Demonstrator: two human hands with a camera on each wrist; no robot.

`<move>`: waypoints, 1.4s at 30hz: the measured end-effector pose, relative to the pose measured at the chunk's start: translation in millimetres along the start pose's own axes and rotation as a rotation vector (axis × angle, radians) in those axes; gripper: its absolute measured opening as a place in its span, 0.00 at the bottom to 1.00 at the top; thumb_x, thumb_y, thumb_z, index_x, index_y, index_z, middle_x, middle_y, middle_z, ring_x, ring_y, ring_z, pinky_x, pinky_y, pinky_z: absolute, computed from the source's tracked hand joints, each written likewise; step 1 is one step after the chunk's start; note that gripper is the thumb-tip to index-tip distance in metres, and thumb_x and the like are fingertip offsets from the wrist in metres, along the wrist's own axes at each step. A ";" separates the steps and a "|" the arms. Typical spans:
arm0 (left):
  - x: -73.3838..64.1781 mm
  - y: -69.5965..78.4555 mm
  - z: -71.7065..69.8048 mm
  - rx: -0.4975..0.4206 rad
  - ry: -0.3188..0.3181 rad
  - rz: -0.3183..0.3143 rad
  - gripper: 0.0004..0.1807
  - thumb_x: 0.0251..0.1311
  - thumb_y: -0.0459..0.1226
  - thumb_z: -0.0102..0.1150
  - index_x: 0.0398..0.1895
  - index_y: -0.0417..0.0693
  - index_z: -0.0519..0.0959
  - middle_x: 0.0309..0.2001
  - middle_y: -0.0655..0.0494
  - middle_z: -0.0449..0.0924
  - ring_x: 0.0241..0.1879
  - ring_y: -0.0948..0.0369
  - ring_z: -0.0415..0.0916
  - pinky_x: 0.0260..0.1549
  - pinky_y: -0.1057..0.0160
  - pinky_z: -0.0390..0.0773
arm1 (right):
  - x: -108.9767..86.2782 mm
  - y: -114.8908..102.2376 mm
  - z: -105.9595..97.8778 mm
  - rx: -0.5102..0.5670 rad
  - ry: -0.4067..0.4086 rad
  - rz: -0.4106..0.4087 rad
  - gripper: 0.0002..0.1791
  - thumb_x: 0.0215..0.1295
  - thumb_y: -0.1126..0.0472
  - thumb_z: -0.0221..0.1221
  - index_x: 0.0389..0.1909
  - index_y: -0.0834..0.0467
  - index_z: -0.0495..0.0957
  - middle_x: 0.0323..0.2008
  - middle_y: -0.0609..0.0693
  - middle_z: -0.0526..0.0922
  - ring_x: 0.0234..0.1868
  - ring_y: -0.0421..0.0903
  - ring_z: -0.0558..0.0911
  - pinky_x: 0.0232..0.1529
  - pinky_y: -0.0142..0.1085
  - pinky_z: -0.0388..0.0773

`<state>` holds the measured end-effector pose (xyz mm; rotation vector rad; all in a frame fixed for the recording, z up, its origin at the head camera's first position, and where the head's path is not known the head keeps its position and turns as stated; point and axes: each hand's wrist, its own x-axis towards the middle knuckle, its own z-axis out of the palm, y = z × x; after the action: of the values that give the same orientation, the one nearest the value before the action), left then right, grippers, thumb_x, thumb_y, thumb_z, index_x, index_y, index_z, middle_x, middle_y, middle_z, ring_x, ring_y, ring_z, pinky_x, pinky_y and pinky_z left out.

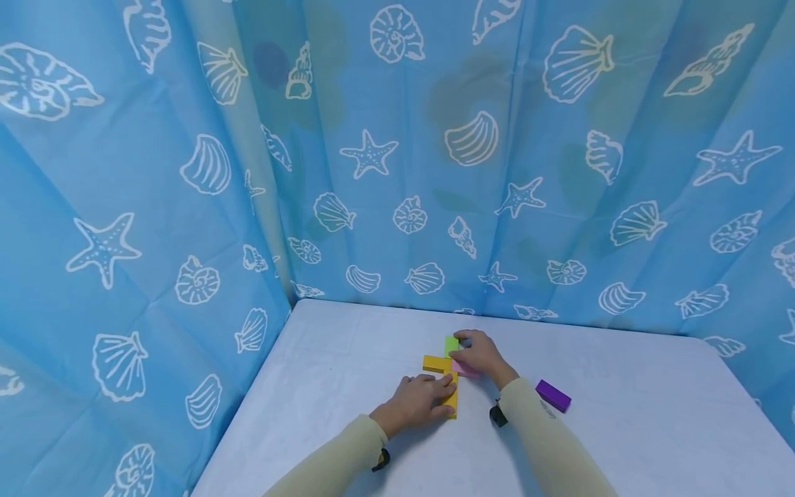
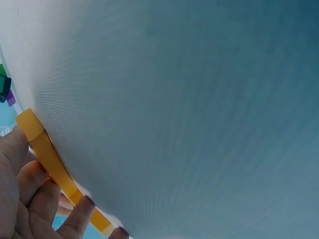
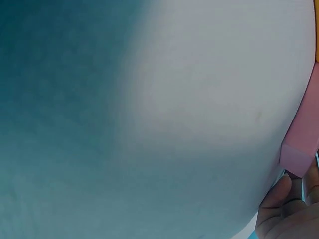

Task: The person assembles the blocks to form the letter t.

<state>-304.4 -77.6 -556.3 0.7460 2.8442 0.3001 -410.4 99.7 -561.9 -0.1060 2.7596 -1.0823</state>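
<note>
Several small rectangular blocks lie joined on the table in the head view. My left hand (image 1: pixel 417 402) holds the near yellow block (image 1: pixel 453 399), its thumb close to the near end and its fingers over the far part. The left wrist view shows this yellow block (image 2: pixel 52 162) along its length, with fingers beside and across it. A second yellow block (image 1: pixel 435 364) sticks out to the left. My right hand (image 1: pixel 481 353) pinches the green block (image 1: pixel 450 346) at the far end of the group. Under that hand, partly hidden, lies a pink block (image 3: pixel 303 124).
A purple block (image 1: pixel 553 395) lies apart, right of the right forearm. The white-covered table (image 1: pixel 348 331) meets a blue shell-print curtain (image 1: pixel 397 172) at its back and left. Each wrist wears a black strap device (image 1: pixel 498 415).
</note>
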 end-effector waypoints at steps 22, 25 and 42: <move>0.3 0.4 0.0 -0.011 0.006 -0.005 0.31 0.66 0.59 0.54 0.71 0.70 0.66 0.73 0.72 0.61 0.68 0.55 0.68 0.62 0.38 0.70 | 2.4 -1.6 -2.2 -0.018 -0.016 0.003 0.27 0.64 0.55 0.65 0.63 0.56 0.75 0.63 0.59 0.76 0.62 0.58 0.73 0.65 0.58 0.69; 0.0 0.5 -0.2 -0.007 0.008 -0.001 0.30 0.66 0.59 0.53 0.71 0.69 0.67 0.73 0.71 0.62 0.68 0.55 0.68 0.62 0.38 0.70 | 1.3 -1.4 -2.3 -0.019 -0.015 -0.010 0.27 0.64 0.55 0.65 0.63 0.56 0.75 0.63 0.59 0.76 0.62 0.58 0.73 0.65 0.58 0.69; 0.7 0.2 1.6 -0.002 0.014 0.007 0.30 0.66 0.59 0.53 0.71 0.69 0.67 0.73 0.70 0.63 0.68 0.55 0.69 0.61 0.38 0.70 | 0.0 -1.2 -1.2 -0.032 -0.005 -0.016 0.26 0.64 0.55 0.64 0.63 0.57 0.75 0.63 0.59 0.75 0.63 0.59 0.72 0.66 0.59 0.68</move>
<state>-304.5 -76.9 -557.9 0.7560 2.8547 0.3101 -410.6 99.7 -560.2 -0.1357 2.7764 -1.0407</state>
